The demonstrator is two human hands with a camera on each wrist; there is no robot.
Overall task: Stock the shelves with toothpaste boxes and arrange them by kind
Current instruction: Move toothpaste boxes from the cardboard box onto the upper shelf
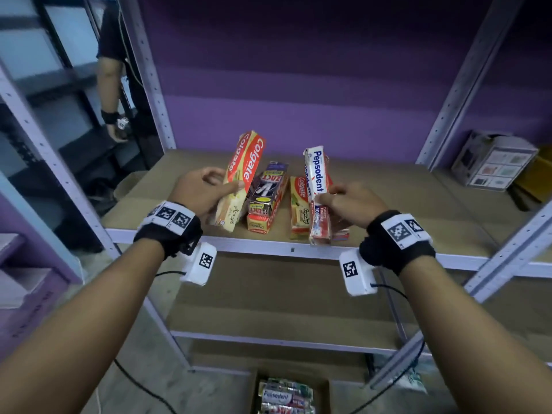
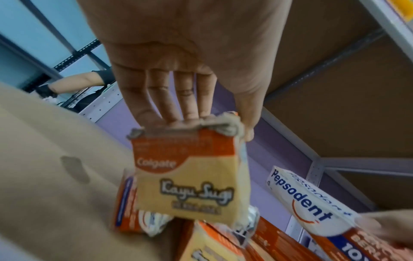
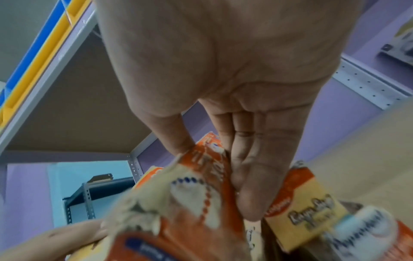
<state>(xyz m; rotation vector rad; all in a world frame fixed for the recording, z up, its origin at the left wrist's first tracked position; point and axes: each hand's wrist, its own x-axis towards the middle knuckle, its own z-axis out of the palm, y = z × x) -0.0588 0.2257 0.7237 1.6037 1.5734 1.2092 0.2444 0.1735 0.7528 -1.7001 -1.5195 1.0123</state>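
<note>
My left hand (image 1: 206, 189) grips a red and yellow Colgate box (image 1: 240, 180), tilted up above the shelf; the left wrist view shows its yellow end (image 2: 190, 185) under my fingers (image 2: 178, 98). My right hand (image 1: 346, 201) pinches a white and red Pepsodent box (image 1: 317, 189) between thumb and fingers, held nearly upright; its crumpled end (image 3: 185, 194) fills the right wrist view. Between the hands, a dark Zact box (image 1: 268, 186) lies on top of a Colgate box (image 1: 261, 224), and another Colgate box (image 1: 300, 207) lies flat on the brown shelf board (image 1: 403, 204).
A person's arm (image 1: 109, 85) hangs behind the left upright. A white carton (image 1: 493, 162) stands on the neighbouring shelf at right. On the floor below, an open cardboard box (image 1: 286, 395) holds more toothpaste boxes. A lower shelf board (image 1: 268, 294) lies beneath.
</note>
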